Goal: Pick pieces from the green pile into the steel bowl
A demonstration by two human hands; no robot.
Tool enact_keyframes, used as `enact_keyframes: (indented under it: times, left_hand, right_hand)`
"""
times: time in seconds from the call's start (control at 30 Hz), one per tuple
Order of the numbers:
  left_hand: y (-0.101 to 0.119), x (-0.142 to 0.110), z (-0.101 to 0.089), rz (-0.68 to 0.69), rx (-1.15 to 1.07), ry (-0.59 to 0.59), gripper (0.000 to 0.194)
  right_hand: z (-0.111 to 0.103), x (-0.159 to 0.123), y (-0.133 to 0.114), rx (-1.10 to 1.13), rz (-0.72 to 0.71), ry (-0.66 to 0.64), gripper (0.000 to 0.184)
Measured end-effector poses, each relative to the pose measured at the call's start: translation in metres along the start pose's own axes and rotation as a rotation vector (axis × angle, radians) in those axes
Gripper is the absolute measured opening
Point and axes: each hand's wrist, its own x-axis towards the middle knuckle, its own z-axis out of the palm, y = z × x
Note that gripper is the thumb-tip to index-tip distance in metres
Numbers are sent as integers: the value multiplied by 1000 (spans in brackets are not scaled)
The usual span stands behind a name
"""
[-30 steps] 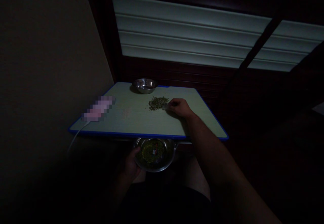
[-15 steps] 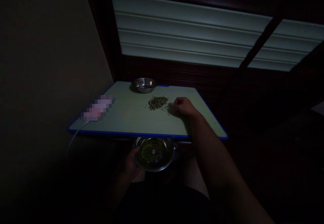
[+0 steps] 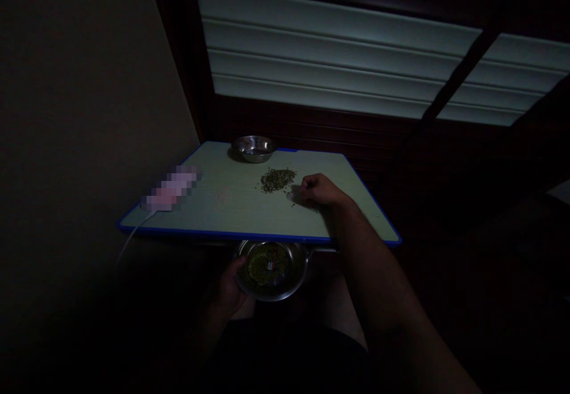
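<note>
My left hand (image 3: 231,287) grips the left rim of a steel bowl (image 3: 285,294), thumb on the inside, below the table's front edge. Small green grains, perhaps beans, lie in this bowl, along with a little item showing white and red (image 3: 271,263). Over the right part of the table, my right hand (image 3: 318,189) is closed, its fingers pinched together. A small clear piece (image 3: 291,196) pokes out beside its fingertips; its kind is too dim to tell. Just left of that hand lies a loose pile of small dark grains (image 3: 276,180).
A second steel bowl (image 3: 255,149) stands at the back of the pale, blue-edged table (image 3: 249,216). At the left lies a blurred-out pinkish device (image 3: 171,189) with a white cable (image 3: 129,242). Behind the table is a dark-framed louvred panel (image 3: 329,56); a wall (image 3: 89,85) rises at left.
My right hand has shifted slightly left and toward me, and the clear piece shows nearer the pile's lower right edge. The left hand and its bowl stay in place.
</note>
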Motion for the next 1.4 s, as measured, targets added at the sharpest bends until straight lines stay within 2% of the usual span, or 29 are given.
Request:
enact_keyframes:
  times: [0.27,0.43,0.6,0.8,1.4]
  left_hand:
    - [2,-2,1,-5,5,12,26]
    - [2,-1,1,-30,27,22,21]
    - [2,-1,2,-25,14,11,23]
    - [3,-3,4,-32,26,16,22]
    - [2,-4,5,-19,6,16,22]
  right_hand:
    - [-5,7,9,-152,34,157,9]
    - [-5,8,8,-195,33,213,8]
    - [-1,6,7,-95,1,202,7]
    - [-2,7,9,-77,-30,144,10]
    - [-2,9,11,-104,-24,196,12]
